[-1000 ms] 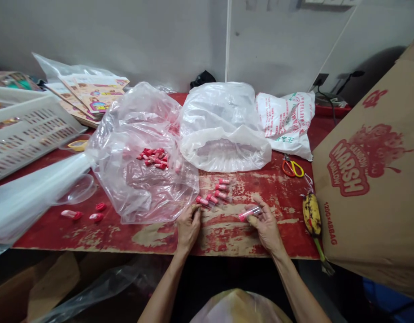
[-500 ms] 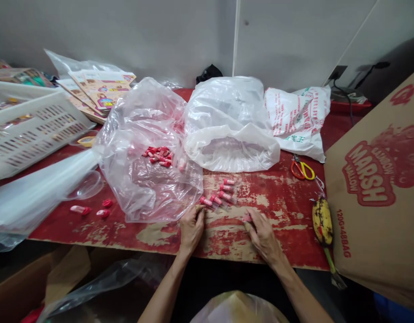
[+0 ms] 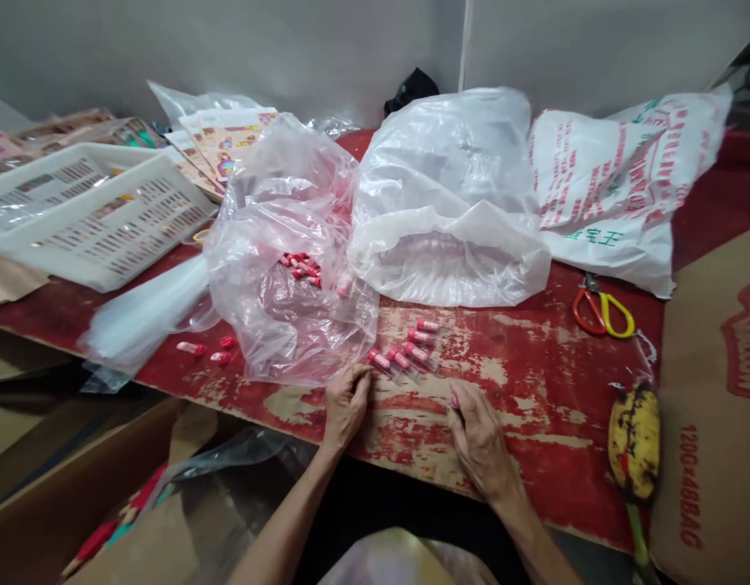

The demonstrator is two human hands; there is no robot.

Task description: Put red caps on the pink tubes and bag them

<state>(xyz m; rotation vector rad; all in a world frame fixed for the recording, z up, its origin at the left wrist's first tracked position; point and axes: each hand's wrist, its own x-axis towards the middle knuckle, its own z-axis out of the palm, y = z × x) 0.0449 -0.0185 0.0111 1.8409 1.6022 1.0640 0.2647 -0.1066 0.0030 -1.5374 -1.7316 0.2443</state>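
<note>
My left hand rests at the table's front with fingers curled closed, beside the front edge of a clear plastic bag. Whatever its fingertips hold, if anything, is hidden. Farther right, my right hand is closed in a pinch around a small red tube, mostly covered by the fingers. Just beyond the hands lie several little clear tubes with red labelled ends, such as this red-ended tube, fanned out in a loose group. More small red tubes are piled in the bag.
Behind stand a white plastic bag and a printed white sack. Scissors, a spotted banana and a carton are at right. Left are a white basket, clear plastic sleeves and loose red pieces.
The view has swung left and tilted, showing more of the carton under the table's left front. Both hands remain closed at nearly the same places by the tubes.
</note>
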